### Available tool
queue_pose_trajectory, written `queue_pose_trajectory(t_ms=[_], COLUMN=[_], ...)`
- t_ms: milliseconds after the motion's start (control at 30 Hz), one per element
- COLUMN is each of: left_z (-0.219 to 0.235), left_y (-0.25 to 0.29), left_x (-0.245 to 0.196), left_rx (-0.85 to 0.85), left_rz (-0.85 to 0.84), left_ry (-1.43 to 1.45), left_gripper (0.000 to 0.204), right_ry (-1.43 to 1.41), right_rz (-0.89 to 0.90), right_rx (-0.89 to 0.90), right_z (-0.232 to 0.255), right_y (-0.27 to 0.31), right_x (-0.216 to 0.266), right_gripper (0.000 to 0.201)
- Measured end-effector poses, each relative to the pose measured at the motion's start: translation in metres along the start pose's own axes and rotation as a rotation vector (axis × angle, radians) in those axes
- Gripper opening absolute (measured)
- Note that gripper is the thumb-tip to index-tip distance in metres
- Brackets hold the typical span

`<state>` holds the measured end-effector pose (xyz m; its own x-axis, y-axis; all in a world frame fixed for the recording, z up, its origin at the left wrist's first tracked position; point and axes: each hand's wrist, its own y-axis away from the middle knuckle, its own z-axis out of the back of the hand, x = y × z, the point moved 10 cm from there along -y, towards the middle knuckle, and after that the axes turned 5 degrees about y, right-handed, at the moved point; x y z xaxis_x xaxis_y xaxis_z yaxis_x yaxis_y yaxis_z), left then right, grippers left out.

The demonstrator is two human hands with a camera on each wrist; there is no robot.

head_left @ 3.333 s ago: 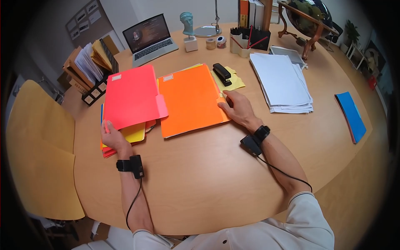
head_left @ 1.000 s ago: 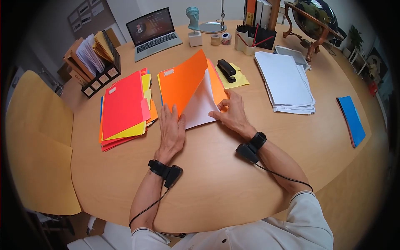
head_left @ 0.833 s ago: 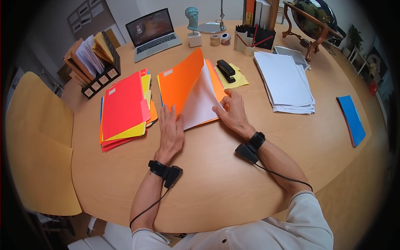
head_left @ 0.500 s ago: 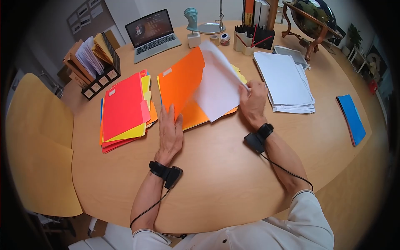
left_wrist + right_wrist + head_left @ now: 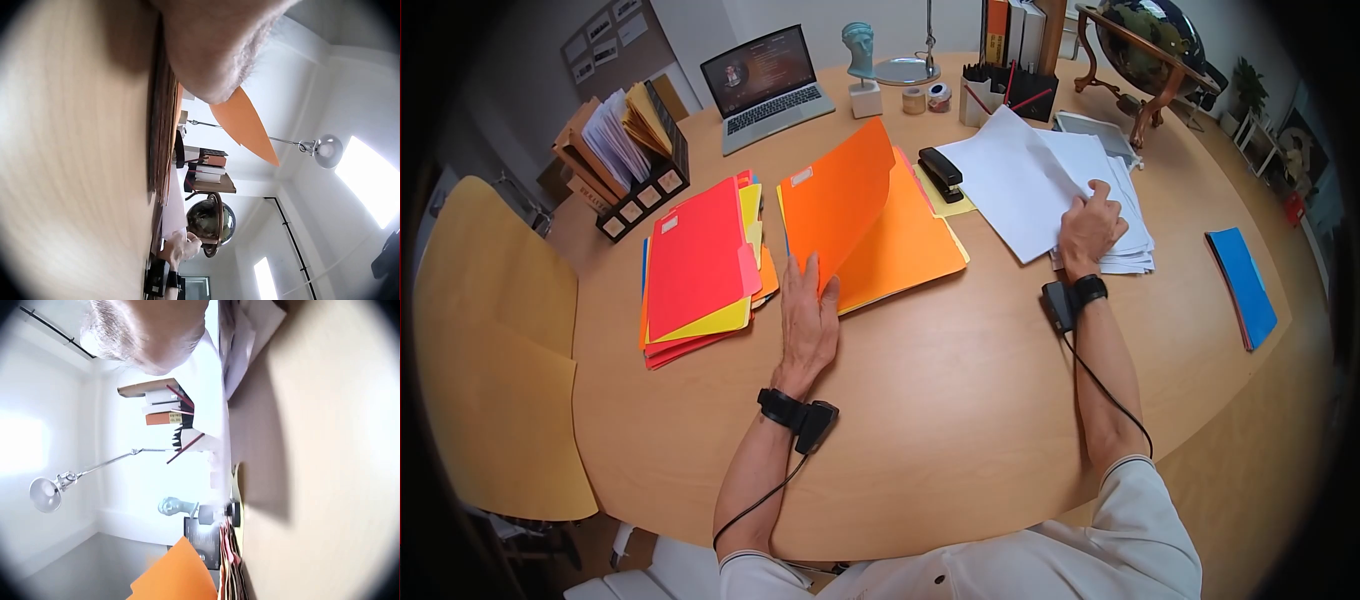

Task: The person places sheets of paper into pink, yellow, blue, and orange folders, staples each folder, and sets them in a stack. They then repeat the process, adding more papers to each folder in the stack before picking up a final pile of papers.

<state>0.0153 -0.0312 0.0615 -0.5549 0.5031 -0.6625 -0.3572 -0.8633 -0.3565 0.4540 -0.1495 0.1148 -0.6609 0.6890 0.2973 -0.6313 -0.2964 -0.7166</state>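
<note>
My right hand (image 5: 1090, 230) pinches a white sheet of paper (image 5: 1005, 190) by its right side, over the stack of white papers (image 5: 1138, 235). The sheet slopes down to the left, its far corner raised. An orange folder (image 5: 905, 245) lies in front of me with its cover (image 5: 835, 200) standing partly lifted. My left hand (image 5: 808, 325) rests at the folder's near left edge, fingers extended against the cover and thumb to the right. The left wrist view shows the raised orange cover (image 5: 244, 125) beyond the hand; its fingertips are hidden there.
Left of the orange folder is a pile of red and yellow folders (image 5: 700, 250). A black stapler (image 5: 941, 173) sits on yellow paper (image 5: 952, 207) beside the sheet. Behind stand a laptop (image 5: 765, 85), bust (image 5: 860, 60), pen holder (image 5: 980, 100) and globe (image 5: 1150, 45). A blue folder (image 5: 1242, 285) lies far right.
My right hand has drawn the white sheet out of the orange folder and carried it right, over the paper stack. Earlier, my left hand moved from the red folder to the orange one.
</note>
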Motion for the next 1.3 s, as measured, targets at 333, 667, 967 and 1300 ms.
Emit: queue_pose_trajectory(t_ms=[333, 667, 967, 1300], left_z=[0.003, 0.008, 0.042, 0.046], left_y=[0.000, 0.000, 0.005, 0.010], left_x=[-0.005, -0.003, -0.002, -0.020], left_rx=[-0.015, -0.078, -0.384, -0.391], left_rz=[-0.007, -0.002, -0.042, -0.073], left_ry=[-0.001, 0.015, 0.191, 0.333], left_gripper=[0.063, 0.059, 0.039, 0.039], right_ry=[0.177, 0.283, -0.144, -0.865], right_rz=[-0.191, -0.239, 0.115, 0.271], right_rx=[0.092, 0.097, -0.259, 0.169], right_z=[-0.012, -0.013, 0.017, 0.014], right_y=[-0.015, -0.018, -0.018, 0.027], right_x=[-0.070, -0.081, -0.026, 0.092], right_gripper=[0.038, 0.050, 0.045, 0.006])
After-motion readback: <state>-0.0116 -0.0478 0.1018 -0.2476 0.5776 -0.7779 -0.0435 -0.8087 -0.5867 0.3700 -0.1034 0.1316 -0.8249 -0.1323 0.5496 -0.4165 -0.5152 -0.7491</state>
